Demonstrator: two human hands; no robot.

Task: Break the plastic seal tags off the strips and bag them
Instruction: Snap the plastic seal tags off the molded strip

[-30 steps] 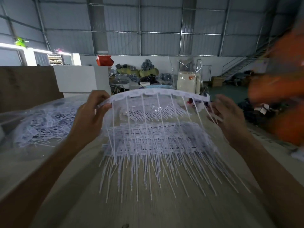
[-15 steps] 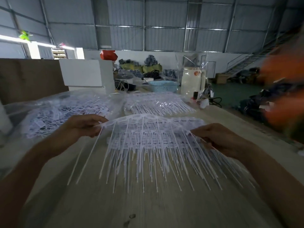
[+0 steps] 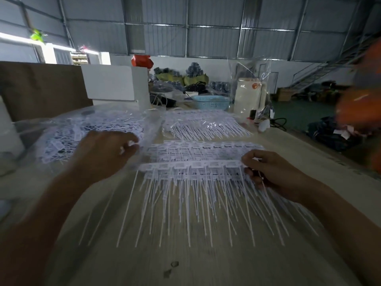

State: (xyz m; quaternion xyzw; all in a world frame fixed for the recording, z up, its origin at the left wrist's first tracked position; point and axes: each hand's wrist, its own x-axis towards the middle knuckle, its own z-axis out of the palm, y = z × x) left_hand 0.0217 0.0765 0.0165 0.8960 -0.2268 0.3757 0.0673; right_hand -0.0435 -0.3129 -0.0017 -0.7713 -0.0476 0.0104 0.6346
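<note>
At the far left, a clear plastic bag point(image 3: 61, 137) lies heaped with loose white seal tags, its mouth toward the middle of the pale wooden table point(image 3: 206, 265). The main risk, judged from here, is that tags snapped off near the left hand point(image 3: 107, 153) miss that mouth and scatter across the table, since the bag sags flat instead of standing open; a hurried twist could also tear a thin tail rather than break a tag cleanly. The left hand is curled, its fingertips pinching a small white piece just beside the bag; whether that is a freed tag or the strip's end cannot be told through the blur. In the middle, the white plastic strip of seal tags point(image 3: 191, 165) lies across a stack of further strips, long thin tails fanning toward the person. To the right, the right hand point(image 3: 272, 174) grips the strip's right end, fingers curled round it, and a few tails running under them could be bent. Behind, a second clear bag of strips point(image 3: 206, 124) rests near a light blue basket point(image 3: 210, 101).
</note>
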